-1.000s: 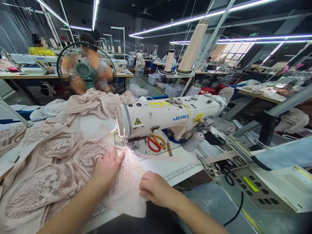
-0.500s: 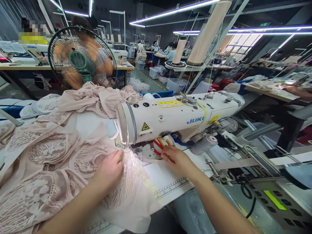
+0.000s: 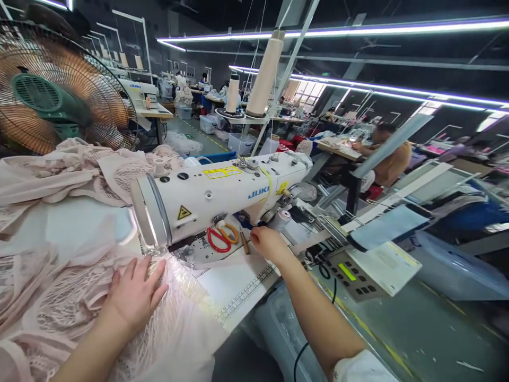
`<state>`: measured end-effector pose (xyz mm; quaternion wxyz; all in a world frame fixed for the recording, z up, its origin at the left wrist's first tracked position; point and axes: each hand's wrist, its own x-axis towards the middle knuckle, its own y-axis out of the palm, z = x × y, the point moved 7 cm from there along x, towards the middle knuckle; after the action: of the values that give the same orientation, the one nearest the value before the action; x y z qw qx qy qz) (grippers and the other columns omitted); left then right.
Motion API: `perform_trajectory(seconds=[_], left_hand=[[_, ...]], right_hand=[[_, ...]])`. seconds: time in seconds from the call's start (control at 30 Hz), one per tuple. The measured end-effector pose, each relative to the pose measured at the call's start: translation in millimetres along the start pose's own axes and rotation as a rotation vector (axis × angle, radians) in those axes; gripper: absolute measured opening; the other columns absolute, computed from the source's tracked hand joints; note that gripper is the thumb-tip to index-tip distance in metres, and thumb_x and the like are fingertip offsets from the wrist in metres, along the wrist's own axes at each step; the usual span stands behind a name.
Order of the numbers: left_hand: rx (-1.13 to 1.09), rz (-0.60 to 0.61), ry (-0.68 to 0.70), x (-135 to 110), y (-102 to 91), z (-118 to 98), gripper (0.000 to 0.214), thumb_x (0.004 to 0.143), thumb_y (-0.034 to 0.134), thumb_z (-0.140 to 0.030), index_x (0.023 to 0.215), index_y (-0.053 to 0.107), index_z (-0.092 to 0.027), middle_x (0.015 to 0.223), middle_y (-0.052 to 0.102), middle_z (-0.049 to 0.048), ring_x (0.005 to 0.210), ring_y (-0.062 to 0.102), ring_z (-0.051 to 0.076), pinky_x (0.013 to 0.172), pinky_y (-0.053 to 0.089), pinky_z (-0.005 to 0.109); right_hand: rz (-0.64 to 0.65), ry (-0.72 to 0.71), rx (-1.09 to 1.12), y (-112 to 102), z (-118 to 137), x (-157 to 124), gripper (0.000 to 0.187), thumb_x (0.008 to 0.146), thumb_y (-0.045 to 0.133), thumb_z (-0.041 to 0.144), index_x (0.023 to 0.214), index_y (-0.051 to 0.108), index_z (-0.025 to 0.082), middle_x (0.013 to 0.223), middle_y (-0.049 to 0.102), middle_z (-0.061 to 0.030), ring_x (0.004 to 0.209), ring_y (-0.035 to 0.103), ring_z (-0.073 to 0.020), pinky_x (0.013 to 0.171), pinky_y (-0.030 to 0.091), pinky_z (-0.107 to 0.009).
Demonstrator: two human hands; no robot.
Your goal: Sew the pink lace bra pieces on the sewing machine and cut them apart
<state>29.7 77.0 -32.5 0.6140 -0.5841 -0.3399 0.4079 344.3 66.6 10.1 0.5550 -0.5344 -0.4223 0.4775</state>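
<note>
My left hand [image 3: 137,294] lies with spread fingers on pale pink lace fabric [image 3: 79,297], just in front of the head end of a white JUKI sewing machine [image 3: 222,193]. Under the machine's arm, my right hand [image 3: 271,245] has its fingers curled together; the fingertips are partly hidden and I cannot see what they hold. Left of it, a slim tool with a brown handle [image 3: 245,244] and scissors with red and orange handles [image 3: 221,250] lie on the machine bed. A strip of shiny clear film [image 3: 189,278] runs along the fabric edge.
A large fan [image 3: 37,98] stands at the back left, behind piled lace fabric [image 3: 79,170]. Thread cones [image 3: 265,74] rise behind the machine. At right are a control box [image 3: 358,276] and a metal feeding frame. A person [image 3: 392,156] sits at another table.
My right hand has left the scissors and moved right, along the machine's arm. My left hand has opened flat on the fabric. The view has swung to the right.
</note>
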Motion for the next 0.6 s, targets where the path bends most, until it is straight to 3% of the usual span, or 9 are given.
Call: perform_trajectory(seconds=[0.13, 0.33, 0.6], left_hand=[[-0.001, 0.045, -0.058, -2, 0.7, 10, 0.049, 0.091, 0.039, -0.04, 0.139, 0.044, -0.027, 0.146, 0.041, 0.0143, 0.133, 0.032, 0.043, 0.1, 0.03, 0.063], [-0.081, 0.115, -0.18, -14, -1.3, 22, 0.051, 0.092, 0.036, -0.045, 0.141, 0.038, -0.033, 0.153, 0.03, 0.0115, 0.137, 0.021, 0.046, 0.099, 0.025, 0.07], [-0.185, 0.056, -0.252, -36, -5.9, 21, 0.051, 0.091, 0.039, -0.05, 0.139, 0.04, -0.035, 0.153, 0.026, 0.0174, 0.14, 0.017, 0.041, 0.108, 0.02, 0.058]], right_hand=[[0.01, -0.066, 0.02, 13, 21, 2, 0.018, 0.09, 0.051, 0.026, 0.098, 0.066, 0.02, 0.098, 0.066, -0.005, 0.091, 0.06, -0.0162, 0.074, 0.039, -0.022], [-0.003, -0.125, 0.006, 19, 55, 17, 0.036, 0.088, 0.054, 0.033, 0.119, 0.059, 0.016, 0.119, 0.058, -0.014, 0.112, 0.051, -0.0257, 0.089, 0.037, -0.03], [0.126, -0.193, -0.059, 27, 82, 40, 0.027, 0.085, 0.054, 0.032, 0.104, 0.065, 0.015, 0.101, 0.067, -0.0133, 0.092, 0.063, -0.026, 0.073, 0.043, -0.029]])
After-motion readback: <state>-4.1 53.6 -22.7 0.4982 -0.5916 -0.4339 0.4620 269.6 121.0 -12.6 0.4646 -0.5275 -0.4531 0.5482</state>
